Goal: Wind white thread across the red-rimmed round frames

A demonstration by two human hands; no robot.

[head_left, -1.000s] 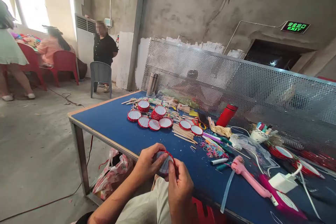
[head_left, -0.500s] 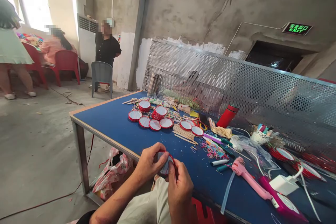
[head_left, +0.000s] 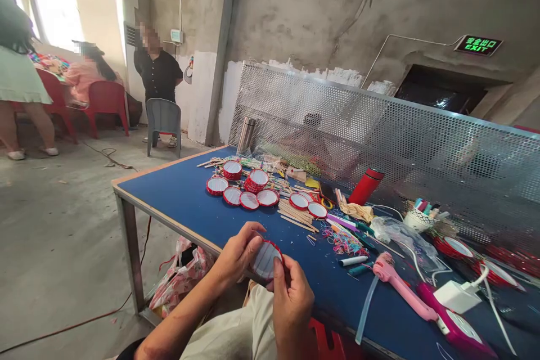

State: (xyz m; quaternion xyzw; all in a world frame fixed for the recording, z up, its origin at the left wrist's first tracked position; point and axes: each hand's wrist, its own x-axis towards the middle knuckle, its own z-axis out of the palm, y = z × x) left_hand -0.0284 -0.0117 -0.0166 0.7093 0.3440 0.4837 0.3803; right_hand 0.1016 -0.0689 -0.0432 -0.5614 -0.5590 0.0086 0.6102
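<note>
Between my hands, over my lap at the table's near edge, is a round pale disc with a red rim (head_left: 265, 261). My left hand (head_left: 241, 252) grips its left edge, thumb along the rim. On the right side my right hand (head_left: 291, 292) pinches the disc, with the thumb on its pale face. The disc is tilted towards me, and its underside is hidden. Similar red-rimmed discs (head_left: 248, 201) lie beyond on the blue table (head_left: 169, 183), some of them stacked. Wooden sticks (head_left: 297, 217) lie beside them.
Coloured rubber bands (head_left: 343, 241), a pink glue gun (head_left: 405, 287) and a magenta power strip (head_left: 458, 323) lie to the right. A red bottle (head_left: 366, 187) and a pen cup (head_left: 417, 218) stand before a perforated metal screen (head_left: 337, 124). A person (head_left: 158, 76) stands behind a grey chair (head_left: 163, 124).
My left hand has shifted slightly left and down, uncovering more of the disc's pale face. My right hand stays on the disc. The standing person in black has straightened and moved slightly left.
</note>
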